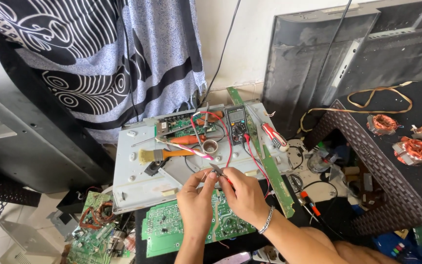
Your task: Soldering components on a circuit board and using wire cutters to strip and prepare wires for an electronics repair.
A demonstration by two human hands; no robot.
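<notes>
A patterned cloth hangs at the left above scrap boards on the floor. The left hand pinches closed on a small dark part, held over the green circuit board. The right hand is closed on a red probe, its tip at the part. This looks like a component test; the next move likely calls for steady contact and a look at the multimeter. The metal surface carries a brush; copper coils lie at the right.
</notes>
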